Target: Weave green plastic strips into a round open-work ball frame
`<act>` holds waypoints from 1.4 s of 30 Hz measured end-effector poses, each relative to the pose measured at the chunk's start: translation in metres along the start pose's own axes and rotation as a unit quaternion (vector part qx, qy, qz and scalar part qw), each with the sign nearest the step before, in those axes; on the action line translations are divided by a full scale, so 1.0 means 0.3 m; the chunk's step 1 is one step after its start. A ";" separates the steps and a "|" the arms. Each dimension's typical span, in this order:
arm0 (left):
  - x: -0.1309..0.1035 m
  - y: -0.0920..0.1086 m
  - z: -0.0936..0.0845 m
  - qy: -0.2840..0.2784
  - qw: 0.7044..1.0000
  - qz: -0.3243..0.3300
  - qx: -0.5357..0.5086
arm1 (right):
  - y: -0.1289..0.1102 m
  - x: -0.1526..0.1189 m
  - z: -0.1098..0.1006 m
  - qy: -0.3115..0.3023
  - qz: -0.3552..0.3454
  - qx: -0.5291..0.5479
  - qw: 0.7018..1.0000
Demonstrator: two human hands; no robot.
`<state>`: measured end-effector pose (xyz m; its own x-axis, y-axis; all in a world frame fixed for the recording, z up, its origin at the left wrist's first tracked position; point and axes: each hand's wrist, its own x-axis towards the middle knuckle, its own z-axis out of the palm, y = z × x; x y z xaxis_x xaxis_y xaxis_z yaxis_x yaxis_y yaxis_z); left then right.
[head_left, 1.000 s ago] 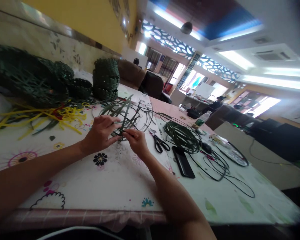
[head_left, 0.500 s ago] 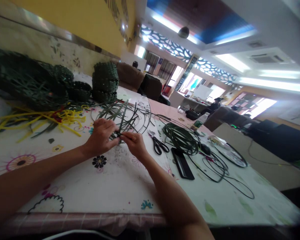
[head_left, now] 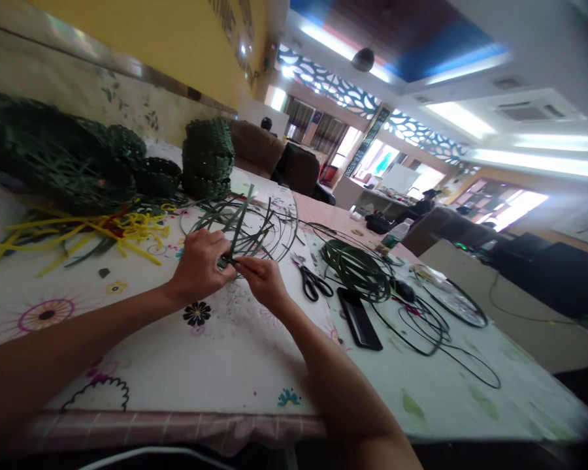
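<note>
Dark green flat strips (head_left: 240, 225) run between my two hands, and one strip sticks up steeply from the spot where they meet. My left hand (head_left: 202, 261) is closed around a small dark green bunch, partly hidden by its fingers. Close beside it, my right hand (head_left: 262, 277) pinches a green strip between thumb and forefinger. Just behind the hands, loose green strips (head_left: 279, 228) spread in curves over the flowered tablecloth (head_left: 176, 372). A pair of scissors (head_left: 311, 281) with black handles lies to the right of my right hand.
Woven dark green baskets (head_left: 208, 160) stand along the wall at the back left. Yellow strips (head_left: 137, 232) are heaped before them. At right lie a coil of green strip (head_left: 353, 267), a black phone (head_left: 359, 320) and thin looped cords (head_left: 436, 333). A clear bottle (head_left: 396, 235) stands farther back.
Both hands stay together over the same spot. The upright strip leans slightly more to the right at its top, and the camera view has shifted a little.
</note>
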<state>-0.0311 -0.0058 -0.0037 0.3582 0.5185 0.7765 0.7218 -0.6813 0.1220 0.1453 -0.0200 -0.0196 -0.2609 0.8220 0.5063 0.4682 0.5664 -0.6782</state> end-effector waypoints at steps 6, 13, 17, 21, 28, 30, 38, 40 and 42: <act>0.002 -0.013 0.002 0.001 1.000 0.012 -0.020 | -0.001 0.002 -0.003 0.001 0.007 -0.025 1.000; 0.000 -0.041 0.015 0.020 0.997 0.021 -0.073 | 0.011 0.011 -0.006 0.017 0.027 -0.053 0.998; -0.011 -0.059 0.030 0.026 0.996 0.012 -0.079 | 0.018 0.014 -0.025 -0.004 0.027 -0.078 0.997; -0.013 -0.080 0.024 0.029 0.993 0.042 -0.108 | 0.047 0.027 -0.034 0.001 0.043 -0.043 0.998; 0.003 -0.145 0.036 0.043 0.990 0.104 -0.083 | 0.057 0.062 -0.058 0.047 0.084 0.144 0.985; 0.015 -0.161 0.043 0.032 0.990 0.116 -0.070 | 0.033 0.067 -0.069 0.050 0.111 0.188 0.975; 0.104 -0.116 -0.095 0.029 0.986 0.092 -0.132 | -0.144 0.078 -0.132 0.034 0.196 0.342 0.918; 0.111 -0.111 -0.132 0.022 0.985 0.069 -0.155 | -0.173 0.081 -0.140 0.039 0.209 0.362 0.907; 0.109 -0.115 -0.148 0.017 0.984 0.054 -0.169 | -0.185 0.082 -0.138 0.047 0.222 0.373 0.900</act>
<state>-0.0705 0.0116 0.0449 0.3980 0.4207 0.8153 0.4399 -0.8673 0.2328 0.1479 -0.0337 0.0526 -0.0985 0.9884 0.1158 -0.1963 0.0948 -0.9759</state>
